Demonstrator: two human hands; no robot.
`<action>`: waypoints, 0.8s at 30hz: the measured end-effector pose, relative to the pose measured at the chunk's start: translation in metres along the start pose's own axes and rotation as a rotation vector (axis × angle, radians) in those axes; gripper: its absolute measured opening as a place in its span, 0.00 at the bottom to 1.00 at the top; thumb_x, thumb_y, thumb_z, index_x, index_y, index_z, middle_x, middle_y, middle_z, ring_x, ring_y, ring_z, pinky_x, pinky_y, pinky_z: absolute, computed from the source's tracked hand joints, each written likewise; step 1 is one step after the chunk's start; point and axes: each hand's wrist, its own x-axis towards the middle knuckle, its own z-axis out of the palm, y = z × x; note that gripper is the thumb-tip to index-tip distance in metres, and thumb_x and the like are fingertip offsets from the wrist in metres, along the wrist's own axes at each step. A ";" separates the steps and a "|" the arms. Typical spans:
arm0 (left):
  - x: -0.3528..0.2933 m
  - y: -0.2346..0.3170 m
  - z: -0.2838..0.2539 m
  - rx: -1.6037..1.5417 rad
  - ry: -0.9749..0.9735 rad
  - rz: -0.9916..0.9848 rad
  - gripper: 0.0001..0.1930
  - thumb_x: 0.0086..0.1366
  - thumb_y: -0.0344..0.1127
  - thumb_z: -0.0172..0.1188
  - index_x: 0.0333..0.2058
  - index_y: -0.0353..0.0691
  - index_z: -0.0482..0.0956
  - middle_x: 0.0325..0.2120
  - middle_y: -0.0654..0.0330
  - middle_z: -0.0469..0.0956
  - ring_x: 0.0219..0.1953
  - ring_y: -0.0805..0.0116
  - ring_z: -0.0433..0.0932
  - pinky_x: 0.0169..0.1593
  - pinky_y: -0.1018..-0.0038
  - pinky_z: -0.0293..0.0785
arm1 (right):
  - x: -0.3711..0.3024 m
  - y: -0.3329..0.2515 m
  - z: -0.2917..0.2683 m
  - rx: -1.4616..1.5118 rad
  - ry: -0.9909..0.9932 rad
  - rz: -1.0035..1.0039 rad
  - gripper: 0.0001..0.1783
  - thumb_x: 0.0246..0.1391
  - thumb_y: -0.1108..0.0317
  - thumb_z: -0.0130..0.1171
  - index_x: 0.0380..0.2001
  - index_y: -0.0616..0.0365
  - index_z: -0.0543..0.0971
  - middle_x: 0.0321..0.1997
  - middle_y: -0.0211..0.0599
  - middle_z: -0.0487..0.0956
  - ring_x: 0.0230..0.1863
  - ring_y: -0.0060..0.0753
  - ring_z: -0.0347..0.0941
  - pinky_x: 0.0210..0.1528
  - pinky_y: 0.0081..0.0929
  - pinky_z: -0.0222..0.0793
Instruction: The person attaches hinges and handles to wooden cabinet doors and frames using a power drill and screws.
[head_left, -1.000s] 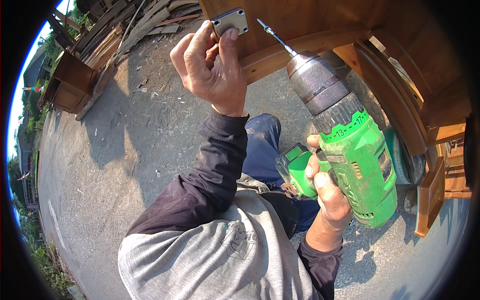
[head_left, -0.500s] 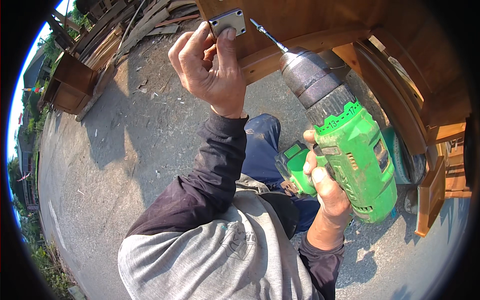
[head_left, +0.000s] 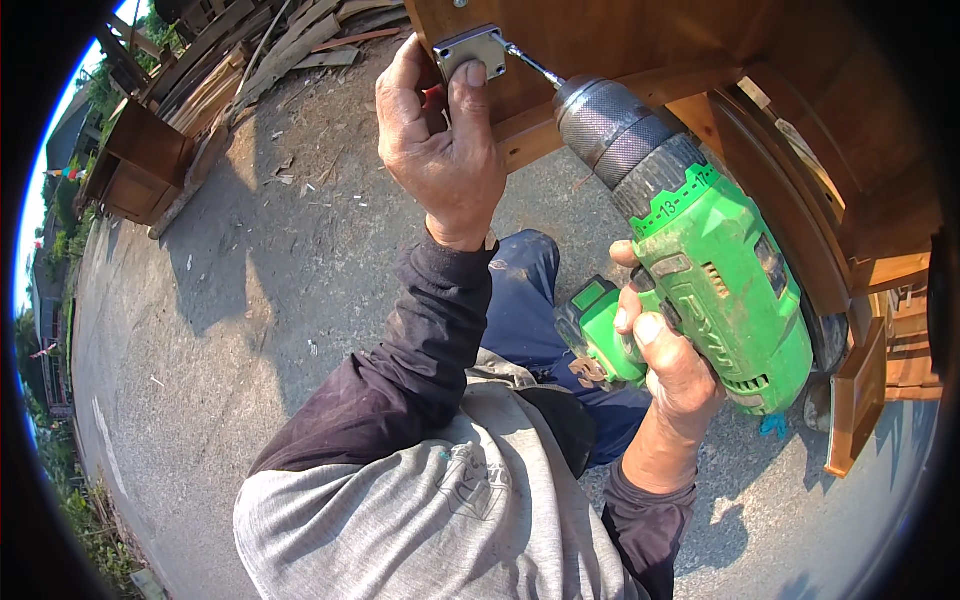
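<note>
Head view: our left hand (head_left: 447, 165) pinched metal plate (head_left: 468, 46), right hand (head_left: 685, 375) gripped green drill (head_left: 735, 290); we judged bit (head_left: 535, 65), if off-square, could skid toward thumb (head_left: 470, 100).

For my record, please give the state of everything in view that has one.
Metal plate: held at edge of wooden panel
Left hand: holding plate
Green drill: raised; whether running, unclear
Right hand: gripping drill
Battery: attached to drill
Bit: in chuck, tip at plate's corner
Planks: piled loosely

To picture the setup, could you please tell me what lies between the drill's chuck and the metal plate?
In the head view, a silver bit runs from the chuck to the metal plate, near its upper right corner.
</note>
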 end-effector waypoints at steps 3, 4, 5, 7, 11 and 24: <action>0.000 0.005 0.004 -0.155 0.014 -0.025 0.21 0.68 0.33 0.62 0.54 0.26 0.71 0.44 0.52 0.79 0.45 0.71 0.79 0.49 0.75 0.76 | 0.001 0.000 0.001 -0.002 -0.004 0.001 0.11 0.49 0.71 0.64 0.38 0.55 0.81 0.39 0.35 0.84 0.38 0.35 0.81 0.41 0.32 0.77; 0.000 0.006 0.004 -0.156 0.015 -0.025 0.21 0.68 0.33 0.62 0.54 0.26 0.71 0.44 0.52 0.79 0.45 0.71 0.79 0.49 0.75 0.76 | 0.001 -0.001 0.000 -0.007 -0.006 0.001 0.11 0.49 0.71 0.64 0.38 0.55 0.81 0.39 0.35 0.84 0.38 0.35 0.81 0.41 0.32 0.77; -0.001 0.006 0.004 -0.153 0.005 -0.034 0.21 0.68 0.33 0.62 0.54 0.26 0.70 0.44 0.52 0.79 0.46 0.70 0.79 0.49 0.75 0.76 | 0.002 -0.001 0.000 -0.010 -0.006 0.001 0.11 0.49 0.71 0.64 0.38 0.55 0.81 0.39 0.35 0.84 0.38 0.35 0.81 0.41 0.32 0.77; 0.000 0.008 0.003 -0.148 -0.006 -0.043 0.21 0.68 0.33 0.62 0.54 0.26 0.69 0.44 0.52 0.79 0.46 0.70 0.79 0.50 0.75 0.76 | 0.003 -0.002 -0.001 -0.016 -0.006 0.000 0.11 0.49 0.71 0.64 0.38 0.55 0.81 0.39 0.35 0.84 0.38 0.35 0.81 0.41 0.32 0.77; 0.001 0.007 0.001 -0.097 -0.029 -0.071 0.20 0.69 0.33 0.61 0.53 0.27 0.69 0.43 0.53 0.79 0.45 0.71 0.79 0.49 0.77 0.77 | 0.003 -0.006 -0.003 -0.036 -0.008 0.001 0.10 0.49 0.71 0.65 0.38 0.55 0.81 0.39 0.35 0.84 0.38 0.35 0.81 0.41 0.32 0.77; 0.003 0.008 0.000 -0.116 -0.065 -0.098 0.19 0.69 0.30 0.60 0.53 0.27 0.68 0.42 0.53 0.79 0.44 0.72 0.79 0.49 0.77 0.76 | -0.002 -0.020 -0.011 -0.119 0.021 -0.001 0.10 0.48 0.71 0.65 0.37 0.54 0.81 0.39 0.34 0.84 0.38 0.35 0.81 0.41 0.32 0.77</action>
